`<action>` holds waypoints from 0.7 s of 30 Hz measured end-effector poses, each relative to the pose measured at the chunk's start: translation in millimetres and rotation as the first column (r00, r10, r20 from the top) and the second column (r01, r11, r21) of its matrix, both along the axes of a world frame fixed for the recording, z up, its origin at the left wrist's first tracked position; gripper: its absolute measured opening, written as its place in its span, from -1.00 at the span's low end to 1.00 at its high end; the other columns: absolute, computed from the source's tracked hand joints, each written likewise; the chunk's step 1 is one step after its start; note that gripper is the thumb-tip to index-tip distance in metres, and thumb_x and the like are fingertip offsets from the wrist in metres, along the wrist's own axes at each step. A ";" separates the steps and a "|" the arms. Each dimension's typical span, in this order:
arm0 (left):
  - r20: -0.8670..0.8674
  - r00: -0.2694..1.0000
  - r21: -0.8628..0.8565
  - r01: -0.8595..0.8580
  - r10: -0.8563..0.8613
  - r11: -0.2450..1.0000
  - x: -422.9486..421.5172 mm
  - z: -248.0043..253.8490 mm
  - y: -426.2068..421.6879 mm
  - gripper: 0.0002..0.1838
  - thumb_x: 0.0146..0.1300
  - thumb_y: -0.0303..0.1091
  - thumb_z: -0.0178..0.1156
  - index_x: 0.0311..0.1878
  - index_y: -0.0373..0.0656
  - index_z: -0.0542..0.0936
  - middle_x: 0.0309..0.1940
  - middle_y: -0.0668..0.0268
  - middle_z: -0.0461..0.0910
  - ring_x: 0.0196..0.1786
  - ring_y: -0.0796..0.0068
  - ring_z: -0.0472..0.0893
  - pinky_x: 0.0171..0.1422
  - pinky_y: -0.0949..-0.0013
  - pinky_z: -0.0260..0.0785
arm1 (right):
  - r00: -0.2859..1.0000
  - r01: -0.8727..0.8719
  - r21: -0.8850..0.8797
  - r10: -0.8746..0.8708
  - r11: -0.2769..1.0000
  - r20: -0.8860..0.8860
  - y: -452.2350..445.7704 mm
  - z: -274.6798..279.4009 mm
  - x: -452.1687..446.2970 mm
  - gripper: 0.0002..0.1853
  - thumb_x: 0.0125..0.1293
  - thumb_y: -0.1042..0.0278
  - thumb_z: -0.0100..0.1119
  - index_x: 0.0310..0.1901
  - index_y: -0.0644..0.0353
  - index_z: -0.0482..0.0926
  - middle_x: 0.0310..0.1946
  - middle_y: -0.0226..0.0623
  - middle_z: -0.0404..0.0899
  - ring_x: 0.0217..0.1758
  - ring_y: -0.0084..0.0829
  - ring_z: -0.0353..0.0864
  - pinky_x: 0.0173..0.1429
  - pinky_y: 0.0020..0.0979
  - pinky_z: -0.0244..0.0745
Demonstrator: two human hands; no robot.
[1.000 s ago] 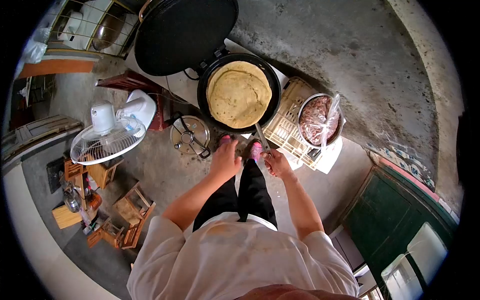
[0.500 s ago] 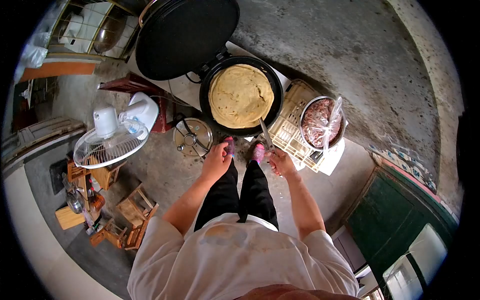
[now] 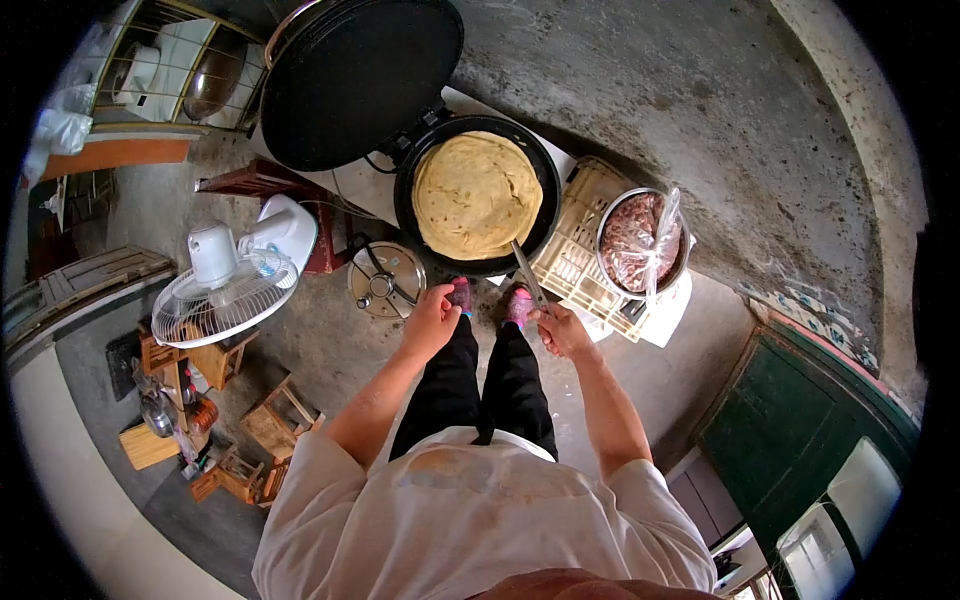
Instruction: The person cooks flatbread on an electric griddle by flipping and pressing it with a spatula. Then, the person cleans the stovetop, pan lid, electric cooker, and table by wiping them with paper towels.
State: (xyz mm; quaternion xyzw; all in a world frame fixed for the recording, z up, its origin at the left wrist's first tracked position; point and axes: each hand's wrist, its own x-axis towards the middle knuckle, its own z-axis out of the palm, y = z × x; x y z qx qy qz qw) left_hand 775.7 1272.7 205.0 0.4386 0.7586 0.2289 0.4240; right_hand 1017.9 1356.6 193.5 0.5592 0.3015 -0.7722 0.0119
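Observation:
A round, golden flatbread (image 3: 478, 195) lies in the black electric griddle pan (image 3: 403, 222), whose lid (image 3: 365, 85) stands raised at the upper left. My right hand (image 3: 562, 330) is closed around the handle end of a long, narrow metal utensil (image 3: 527, 272), knife-like in shape. Its far tip meets the lower right edge of the bread; whether it goes underneath is hidden. My left hand (image 3: 432, 318) hangs below the pan, fingers curled in, with nothing visible in them.
Right of the pan, a cream plastic crate (image 3: 572, 250) carries a metal bowl (image 3: 603, 238) of reddish filling partly covered by a clear plastic bag (image 3: 655, 255). A round steel lid-like object (image 3: 375, 300), a white fan (image 3: 225, 280) and wooden stools (image 3: 275, 420) are to the left.
The utensil's tip has shifted slightly left along the bread's edge, and more of its shaft shows. My left hand stays nearly still. The whole view has shifted a little.

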 end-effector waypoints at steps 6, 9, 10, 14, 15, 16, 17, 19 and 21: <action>-0.045 0.999 0.055 0.014 -0.011 0.998 -0.6 2.4 -0.7 -0.65 0.02 -0.39 0.15 -0.08 -0.18 0.40 -0.41 0.23 0.45 -0.43 0.33 0.49 -0.30 0.34 0.39 | 0.998 -0.055 0.041 0.053 0.998 0.037 -5.2 4.3 5.6 -0.75 0.25 0.14 0.03 -0.43 0.15 0.40 -0.78 -0.47 0.25 -0.84 -0.63 0.17 -0.79 -0.55 0.06; -0.010 1.000 0.021 0.014 -0.014 1.000 -4.6 7.7 0.8 -0.62 0.07 -0.35 0.15 -0.01 -0.18 0.39 -0.40 0.28 0.43 -0.36 0.41 0.46 -0.25 0.39 0.35 | 0.979 -0.146 0.063 0.136 0.987 0.149 -12.7 12.9 18.5 -0.75 0.23 0.12 0.02 -0.40 0.14 0.41 -0.76 -0.45 0.30 -0.83 -0.59 0.23 -0.77 -0.50 0.13; 0.012 1.000 0.012 -0.011 0.010 1.000 -6.3 7.3 0.5 -0.62 0.08 -0.35 0.15 -0.01 -0.18 0.39 -0.40 0.27 0.43 -0.36 0.41 0.46 -0.24 0.39 0.34 | 0.978 -0.151 0.070 0.139 0.986 0.153 -14.5 19.5 23.8 -0.75 0.23 0.12 0.02 -0.40 0.14 0.41 -0.76 -0.45 0.30 -0.83 -0.59 0.23 -0.77 -0.50 0.13; 0.027 0.995 0.078 -0.095 0.093 0.992 -14.9 10.8 -5.2 -0.65 0.05 -0.35 0.13 -0.05 -0.17 0.41 -0.40 0.25 0.46 -0.43 0.35 0.50 -0.29 0.33 0.39 | 0.895 -0.269 0.249 0.146 0.931 0.422 -19.7 59.4 47.9 -0.70 0.23 0.18 -0.02 -0.08 0.15 0.42 -0.73 -0.32 0.41 -0.80 -0.50 0.33 -0.72 -0.44 0.24; 0.035 0.995 0.082 -0.098 0.095 0.992 -17.7 9.8 -7.3 -0.65 0.05 -0.35 0.13 -0.05 -0.17 0.41 -0.40 0.25 0.46 -0.43 0.35 0.50 -0.29 0.33 0.39 | 0.813 -0.373 0.247 0.186 0.894 0.552 -13.5 75.6 46.7 -0.60 0.21 0.23 -0.01 0.09 0.10 0.33 -0.60 -0.14 0.52 -0.65 -0.33 0.49 -0.54 -0.33 0.40; 0.021 0.995 0.090 -0.101 0.100 0.991 -20.3 8.4 -9.8 -0.66 0.06 -0.35 0.13 -0.05 -0.16 0.41 -0.40 0.25 0.46 -0.43 0.36 0.50 -0.30 0.33 0.39 | 0.755 -0.519 0.399 0.185 0.756 0.629 -8.8 72.0 53.4 -0.55 0.20 0.26 0.01 0.15 0.05 0.29 -0.45 -0.01 0.56 -0.44 -0.12 0.57 -0.28 -0.20 0.46; 0.006 0.995 0.097 -0.103 0.103 0.990 -22.2 7.7 -12.2 -0.66 0.06 -0.34 0.12 -0.06 -0.16 0.41 -0.40 0.26 0.46 -0.43 0.36 0.50 -0.30 0.33 0.39 | 0.695 -0.618 0.418 0.214 0.666 0.686 2.0 70.7 60.6 -0.51 0.21 0.27 -0.02 0.20 -0.02 0.21 -0.33 0.05 0.53 -0.36 -0.03 0.55 -0.21 -0.15 0.45; 0.010 0.995 0.107 -0.105 0.104 0.989 -24.2 10.3 -15.2 -0.66 0.06 -0.33 0.13 -0.06 -0.16 0.42 -0.40 0.26 0.46 -0.43 0.37 0.50 -0.30 0.33 0.38 | 0.491 -0.809 0.339 0.235 0.481 0.839 37.4 90.7 48.3 -0.48 0.23 0.35 -0.17 0.26 -0.09 0.13 -0.28 0.01 0.54 -0.28 -0.05 0.56 -0.17 -0.17 0.42; 0.008 0.994 0.119 -0.106 0.105 0.987 -26.5 11.9 -17.3 -0.66 0.05 -0.33 0.13 -0.06 -0.15 0.42 -0.40 0.26 0.46 -0.43 0.37 0.50 -0.30 0.32 0.38 | 0.401 -0.825 0.153 0.373 0.544 0.837 87.7 122.4 12.5 -0.46 0.23 0.32 -0.15 0.27 -0.18 0.08 -0.06 0.28 0.37 -0.06 0.07 0.45 -0.02 -0.06 0.37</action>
